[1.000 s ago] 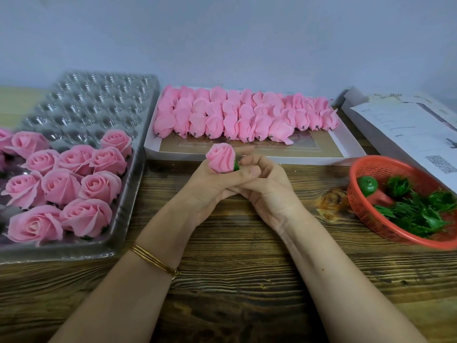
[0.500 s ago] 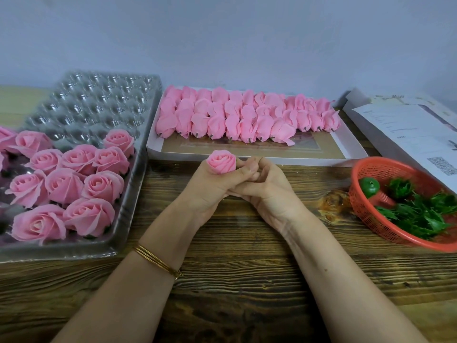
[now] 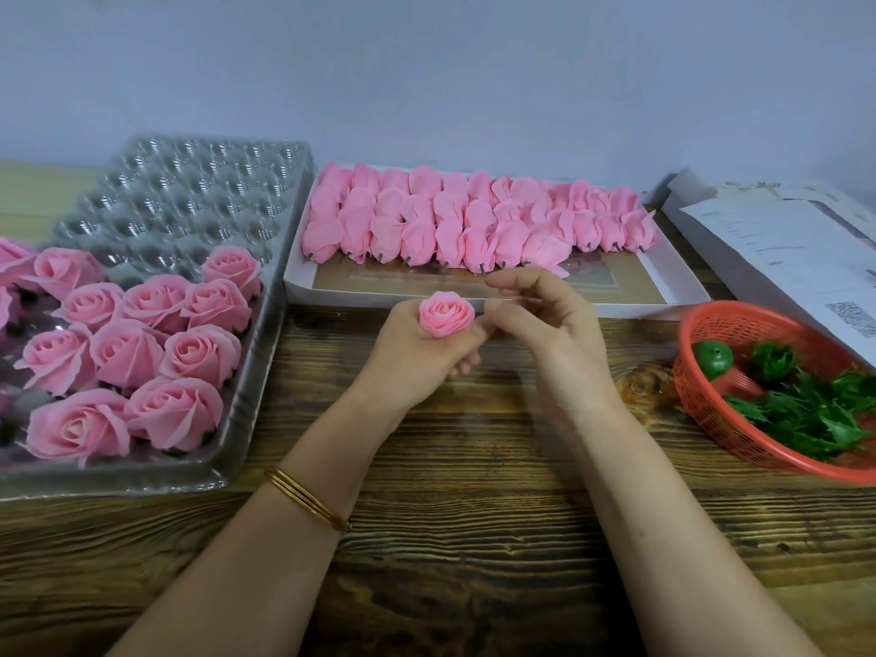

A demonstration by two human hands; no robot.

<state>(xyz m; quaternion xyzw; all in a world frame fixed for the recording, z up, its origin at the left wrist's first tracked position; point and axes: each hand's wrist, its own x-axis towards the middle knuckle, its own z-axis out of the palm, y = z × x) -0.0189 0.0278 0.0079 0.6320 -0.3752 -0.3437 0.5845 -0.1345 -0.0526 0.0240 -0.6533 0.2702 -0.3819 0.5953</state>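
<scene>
1. Whereas both hands were clasped together round the rose (image 3: 446, 315) half a second ago, the right hand (image 3: 545, 324) is now seen drawn apart from it. Its fingers are loosely curled and nothing is held. Contact between its thumb tip and the petals cannot be resolved.
2. The rose is retained by the left hand (image 3: 417, 358) alone, gripped at its base and held above the counter (image 3: 474, 514), just in front of the white box (image 3: 682, 286). The bloom is now turned up toward the camera.
3. The green piece noted at the base a second ago is no longer seen, being hidden by petals and fingers.
4. Judgement: fitting of this bloom is taken as finished. Placement in the clear tray (image 3: 118, 483) beside the finished roses (image 3: 199, 353) is expected next.
</scene>
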